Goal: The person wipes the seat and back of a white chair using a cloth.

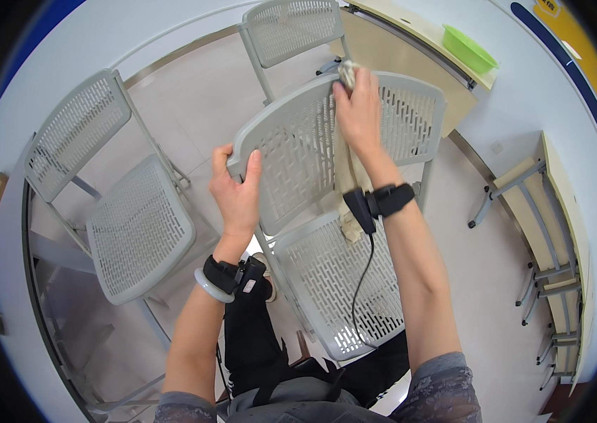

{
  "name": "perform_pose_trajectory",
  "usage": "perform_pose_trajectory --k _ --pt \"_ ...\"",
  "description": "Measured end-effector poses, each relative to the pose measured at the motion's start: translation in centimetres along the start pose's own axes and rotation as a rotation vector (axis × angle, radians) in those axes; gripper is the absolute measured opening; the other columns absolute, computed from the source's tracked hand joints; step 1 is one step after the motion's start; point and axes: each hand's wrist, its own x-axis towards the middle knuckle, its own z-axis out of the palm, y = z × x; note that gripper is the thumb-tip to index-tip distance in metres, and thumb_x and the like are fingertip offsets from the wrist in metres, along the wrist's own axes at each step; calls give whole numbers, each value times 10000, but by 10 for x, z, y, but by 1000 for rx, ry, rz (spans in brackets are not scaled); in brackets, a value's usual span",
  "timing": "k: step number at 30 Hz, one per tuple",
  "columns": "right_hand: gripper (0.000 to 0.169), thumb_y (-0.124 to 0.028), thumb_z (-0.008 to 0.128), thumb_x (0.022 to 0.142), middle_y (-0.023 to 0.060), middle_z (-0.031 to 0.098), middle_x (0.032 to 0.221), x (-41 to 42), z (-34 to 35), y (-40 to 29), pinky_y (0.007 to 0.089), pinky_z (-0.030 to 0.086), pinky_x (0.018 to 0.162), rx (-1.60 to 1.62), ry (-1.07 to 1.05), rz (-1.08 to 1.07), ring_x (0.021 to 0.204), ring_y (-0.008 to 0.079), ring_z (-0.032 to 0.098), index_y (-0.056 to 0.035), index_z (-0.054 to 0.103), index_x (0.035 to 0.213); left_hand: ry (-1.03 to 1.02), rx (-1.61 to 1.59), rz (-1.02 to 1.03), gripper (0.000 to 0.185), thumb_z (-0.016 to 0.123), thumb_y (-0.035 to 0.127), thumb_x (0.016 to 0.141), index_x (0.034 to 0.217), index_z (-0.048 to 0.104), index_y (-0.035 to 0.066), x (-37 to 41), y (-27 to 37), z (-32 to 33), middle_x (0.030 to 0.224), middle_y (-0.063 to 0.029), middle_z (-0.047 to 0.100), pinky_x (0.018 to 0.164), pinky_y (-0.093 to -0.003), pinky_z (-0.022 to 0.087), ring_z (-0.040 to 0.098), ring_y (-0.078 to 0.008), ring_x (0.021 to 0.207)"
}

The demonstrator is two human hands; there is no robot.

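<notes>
A grey perforated plastic folding chair [293, 153] stands right before me, its backrest upright and its slotted seat [330, 285] below. My left hand [237, 190] grips the left corner of the backrest, thumb on the near face and fingers around the edge. At the top edge, right of the middle, my right hand [359, 111] holds a beige cloth [348, 164]. Part of the cloth bunches over the top rim, and the rest hangs down the near face towards the seat. My right forearm and hand hide part of the cloth.
A second grey folding chair [137, 227] stands at the left, and a third [298, 31] behind. A light green plastic basin [467, 50] sits on a long table [409, 21] at the upper right. Folded wheeled tables [536, 211] line the right wall. A black cable [364, 285] hangs from my right wrist band.
</notes>
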Motion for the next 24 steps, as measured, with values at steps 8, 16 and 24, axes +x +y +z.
perform_pose_trajectory --k 8,16,24 --pt "381 -27 603 868 189 473 1079 -176 -2 61 463 447 813 -113 -118 249 966 415 544 -48 470 1224 5 -36 -14 259 680 183 900 1027 524 20 0 3 3 790 -45 601 674 -260 459 530 -100 713" --pt "230 -84 575 911 198 498 1023 -26 8 -12 469 440 781 -11 1 -24 917 416 545 -32 498 1122 52 68 137 263 684 181 896 1027 520 23 3 -11 1 789 -42 600 669 -262 458 528 -107 697" --pt "363 48 619 805 180 476 1049 -173 1 28 458 447 761 -102 -160 158 919 406 542 -23 493 1138 -40 -19 -78 292 672 218 914 1059 512 22 -1 7 -2 870 -35 585 746 -259 443 526 -116 807"
